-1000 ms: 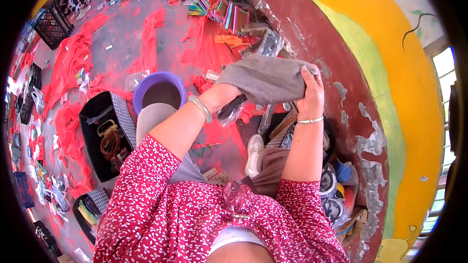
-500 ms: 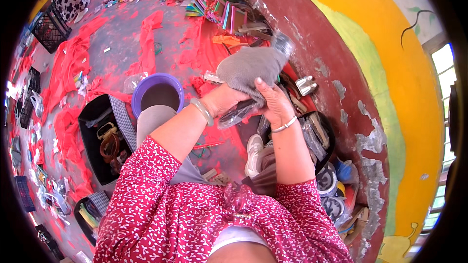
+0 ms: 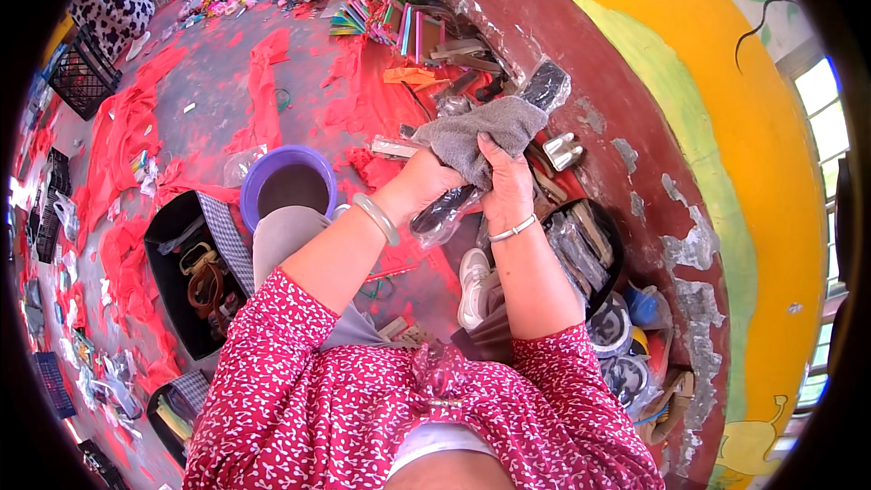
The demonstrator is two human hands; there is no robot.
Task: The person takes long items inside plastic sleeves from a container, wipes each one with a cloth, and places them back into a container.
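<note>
- A person in a red, white-patterned top sits over a cluttered floor, both hands raised in front of the chest around a grey cloth.
- The left hand, a pale bangle on its wrist, is closed in a full grip around a long dark object in clear plastic wrap, whose lower end sticks out just below the cloth.
- The right hand, a thin silver bracelet at the wrist, presses its fingers flat onto the cloth from the side; its grip is closed on the cloth, thumb hidden behind the fabric.
- The cloth drapes over the middle of the wrapped object, whose upper end shows above and to the right of the cloth, near the dark red wall base.
- Below and left of the cloth stands a purple bucket, and further left of it a black checked box holding brown belts.
- Red fabric strips lie across the floor well left of the cloth.
- Above the cloth, bright packets and books are piled against the wall base.
- Below and right of the cloth sit a round black tray of wrapped items and a white shoe.
- A yellow and green painted wall rises to the right.
</note>
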